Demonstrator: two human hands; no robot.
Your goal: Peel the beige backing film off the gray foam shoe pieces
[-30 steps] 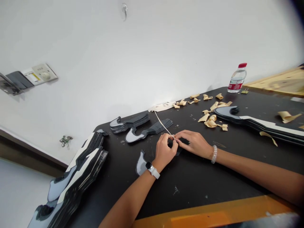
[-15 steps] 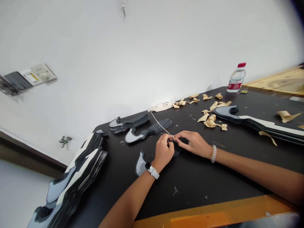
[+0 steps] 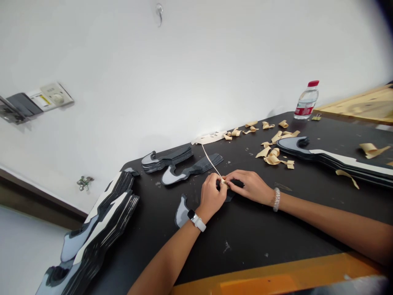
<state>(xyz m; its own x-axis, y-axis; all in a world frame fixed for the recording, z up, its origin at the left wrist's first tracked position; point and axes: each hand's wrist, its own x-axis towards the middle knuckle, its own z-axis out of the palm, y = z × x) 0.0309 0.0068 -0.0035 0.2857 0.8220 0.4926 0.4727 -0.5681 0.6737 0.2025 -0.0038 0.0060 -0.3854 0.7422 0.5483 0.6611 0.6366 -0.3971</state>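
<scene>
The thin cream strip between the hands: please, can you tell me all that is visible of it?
The thin cream strip is a long, narrow, flat band that looks like paper or tape. It runs almost straight, slightly curved, over a dark cut piece. Its lower end is pinched between the fingertips of the left hand and right hand; its upper end lies by a pale scrap.

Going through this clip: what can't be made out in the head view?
Head view:
- End of the tan strip: hidden by the fingers of the left hand and right hand.
- Dark cut piece: mostly hidden under the hands.
- Layered cut-out stack: cut off by the bottom edge.
- Dark object on the wall: cut off by the left edge.
</scene>
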